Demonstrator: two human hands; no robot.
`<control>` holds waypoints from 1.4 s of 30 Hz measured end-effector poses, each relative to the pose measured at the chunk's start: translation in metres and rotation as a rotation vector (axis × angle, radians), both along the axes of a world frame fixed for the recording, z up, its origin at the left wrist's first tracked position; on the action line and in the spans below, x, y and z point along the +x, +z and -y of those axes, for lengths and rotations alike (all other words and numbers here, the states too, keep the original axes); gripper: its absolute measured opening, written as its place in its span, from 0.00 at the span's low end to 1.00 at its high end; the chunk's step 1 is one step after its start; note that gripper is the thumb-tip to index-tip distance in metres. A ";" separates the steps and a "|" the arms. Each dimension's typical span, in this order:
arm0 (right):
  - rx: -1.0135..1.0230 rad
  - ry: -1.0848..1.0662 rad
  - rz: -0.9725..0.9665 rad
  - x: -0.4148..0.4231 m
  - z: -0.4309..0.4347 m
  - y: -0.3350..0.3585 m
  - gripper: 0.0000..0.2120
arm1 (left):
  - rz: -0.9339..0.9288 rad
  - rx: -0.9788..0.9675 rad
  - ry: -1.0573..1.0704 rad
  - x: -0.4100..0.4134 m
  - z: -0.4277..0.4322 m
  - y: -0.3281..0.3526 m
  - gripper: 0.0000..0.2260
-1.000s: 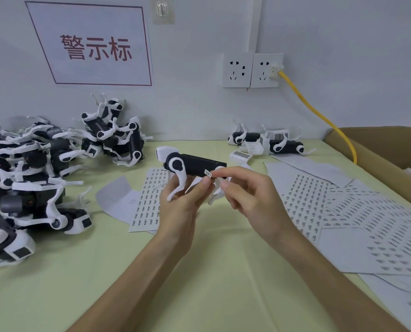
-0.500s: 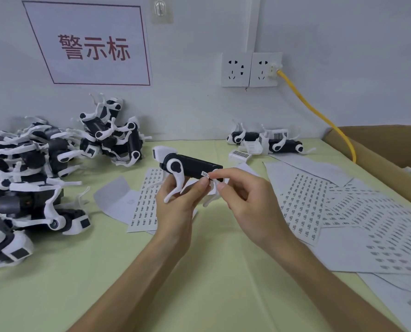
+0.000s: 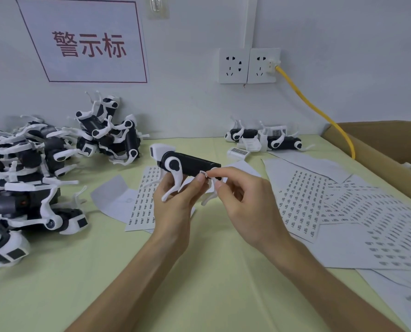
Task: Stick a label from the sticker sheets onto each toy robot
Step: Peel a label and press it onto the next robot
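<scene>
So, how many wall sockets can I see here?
2, side by side on the wall: the left socket, empty, and the right socket, with the yellow cable plugged in.

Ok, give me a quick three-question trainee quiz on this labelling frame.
1. True or false: the left hand holds the toy robot up off the table.
2. Where is the small label? A: held at the fingertips of the right hand, against the robot's black body. B: on the robot's white head. C: lying flat on the table.
3. Fill in: the pile of toy robots lies on the person's ___ side.
Key: 1 true; 2 A; 3 left.
</scene>
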State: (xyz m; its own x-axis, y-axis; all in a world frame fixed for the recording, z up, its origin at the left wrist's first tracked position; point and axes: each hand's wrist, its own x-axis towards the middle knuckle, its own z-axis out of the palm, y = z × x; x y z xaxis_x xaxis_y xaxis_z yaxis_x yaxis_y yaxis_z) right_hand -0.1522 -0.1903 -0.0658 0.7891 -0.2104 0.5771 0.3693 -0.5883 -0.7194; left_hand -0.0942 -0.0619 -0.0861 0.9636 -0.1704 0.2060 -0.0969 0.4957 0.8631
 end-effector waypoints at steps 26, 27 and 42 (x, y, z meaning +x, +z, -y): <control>0.042 0.015 0.023 0.004 0.008 -0.002 0.18 | -0.095 -0.085 -0.112 0.008 -0.008 0.009 0.07; 0.047 0.031 0.027 0.005 0.007 -0.003 0.18 | -0.085 -0.075 -0.129 0.006 -0.007 0.009 0.07; 0.016 0.111 0.005 0.003 -0.002 -0.010 0.17 | -0.136 0.059 0.063 0.003 0.000 0.008 0.08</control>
